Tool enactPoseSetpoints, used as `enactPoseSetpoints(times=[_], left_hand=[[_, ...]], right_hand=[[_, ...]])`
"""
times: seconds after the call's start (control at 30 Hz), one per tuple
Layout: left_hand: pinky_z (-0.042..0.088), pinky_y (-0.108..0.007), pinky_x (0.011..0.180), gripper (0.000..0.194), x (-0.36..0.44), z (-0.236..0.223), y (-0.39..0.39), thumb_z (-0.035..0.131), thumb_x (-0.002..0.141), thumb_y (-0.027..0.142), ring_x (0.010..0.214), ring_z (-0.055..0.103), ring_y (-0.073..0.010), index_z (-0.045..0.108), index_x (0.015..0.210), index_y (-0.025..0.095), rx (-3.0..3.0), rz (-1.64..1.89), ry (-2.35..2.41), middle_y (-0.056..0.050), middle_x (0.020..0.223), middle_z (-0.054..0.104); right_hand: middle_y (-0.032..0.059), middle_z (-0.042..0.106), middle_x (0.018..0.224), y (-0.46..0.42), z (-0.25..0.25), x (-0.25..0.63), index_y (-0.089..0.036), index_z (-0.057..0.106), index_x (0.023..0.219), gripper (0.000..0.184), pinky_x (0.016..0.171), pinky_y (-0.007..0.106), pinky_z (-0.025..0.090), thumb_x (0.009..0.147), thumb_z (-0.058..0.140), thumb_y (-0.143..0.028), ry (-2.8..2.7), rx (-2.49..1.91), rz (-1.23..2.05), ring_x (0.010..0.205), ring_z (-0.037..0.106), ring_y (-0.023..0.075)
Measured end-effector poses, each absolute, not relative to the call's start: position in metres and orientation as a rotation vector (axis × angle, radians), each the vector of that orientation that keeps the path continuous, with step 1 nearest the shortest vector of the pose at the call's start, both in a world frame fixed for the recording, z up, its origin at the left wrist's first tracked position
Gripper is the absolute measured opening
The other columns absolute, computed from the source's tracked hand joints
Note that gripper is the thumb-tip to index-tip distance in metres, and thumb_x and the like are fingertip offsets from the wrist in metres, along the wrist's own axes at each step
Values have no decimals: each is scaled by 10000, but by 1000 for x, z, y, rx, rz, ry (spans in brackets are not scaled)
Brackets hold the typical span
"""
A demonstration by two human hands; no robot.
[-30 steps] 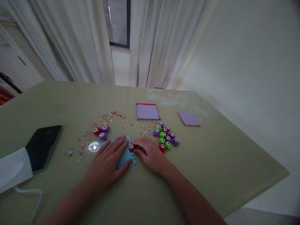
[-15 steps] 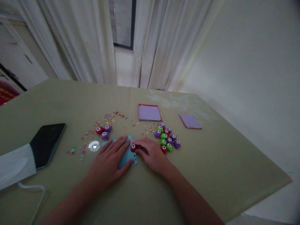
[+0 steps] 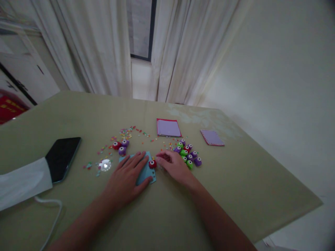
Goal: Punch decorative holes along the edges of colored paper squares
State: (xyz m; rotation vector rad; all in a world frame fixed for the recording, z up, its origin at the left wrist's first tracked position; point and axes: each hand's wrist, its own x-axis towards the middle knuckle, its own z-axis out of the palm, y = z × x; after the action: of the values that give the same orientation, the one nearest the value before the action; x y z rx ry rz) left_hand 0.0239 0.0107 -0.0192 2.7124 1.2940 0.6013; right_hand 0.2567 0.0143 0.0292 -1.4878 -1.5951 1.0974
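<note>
My left hand (image 3: 128, 177) lies flat with fingers spread, pressing a light blue sheet of paper (image 3: 143, 176) onto the table. Small holes show along the sheet's right edge. A red mini paper punch (image 3: 152, 164) with an eye-like button sits at that edge, just right of my left fingertips. Beside it, slightly apart, is my right hand (image 3: 175, 165), its thumb and fingers curled together in a pinch; whatever they hold, if anything, is hidden. To the right stand several purple, green and red punches (image 3: 190, 157), partly covered by my right hand.
A red punch (image 3: 116, 145) and two purple punches (image 3: 122, 150) stand left of the sheet, amid colourful paper confetti (image 3: 127, 132). Nearby lies a shiny clear disc (image 3: 105, 165). A phone (image 3: 62, 157) under white paper (image 3: 28, 183), a cable (image 3: 56, 216) and two lilac pads (image 3: 169, 128) (image 3: 212, 137) are around.
My right hand has let go of the red punch at the sheet's edge and moved slightly right. My left hand keeps pressing the paper. The camera view has shifted a little.
</note>
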Motion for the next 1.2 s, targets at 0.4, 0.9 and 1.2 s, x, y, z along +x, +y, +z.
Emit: enactPoseSetpoints(times=[0.4,0.9,1.2], left_hand=[[359,-560,1257,640,29,-18,10,599,1001,535,1496,523,-337,564,1549,205,2633,639,1300,-131,1635,539],[349,-560,1263,608,32,-18,10,636,977,498,1477,543,-338,583,1525,242,2570,699,1310,-120,1618,563],[322,-571,1273,625,31,-21,12,623,976,535,1488,533,-337,583,1527,243,2574,694,1318,-113,1619,561]], right_hand=[[24,758,782,42,44,255,-139,760,953,252,535,194,413,899,838,-372,-1611,-1717,1489,643,637,109],[-92,444,538,56,63,246,-203,598,750,416,457,222,276,787,863,-522,-1772,-2007,1461,469,373,88],[-53,473,580,66,68,242,-206,562,661,421,483,259,311,814,819,-503,-2062,-2142,1340,494,407,111]])
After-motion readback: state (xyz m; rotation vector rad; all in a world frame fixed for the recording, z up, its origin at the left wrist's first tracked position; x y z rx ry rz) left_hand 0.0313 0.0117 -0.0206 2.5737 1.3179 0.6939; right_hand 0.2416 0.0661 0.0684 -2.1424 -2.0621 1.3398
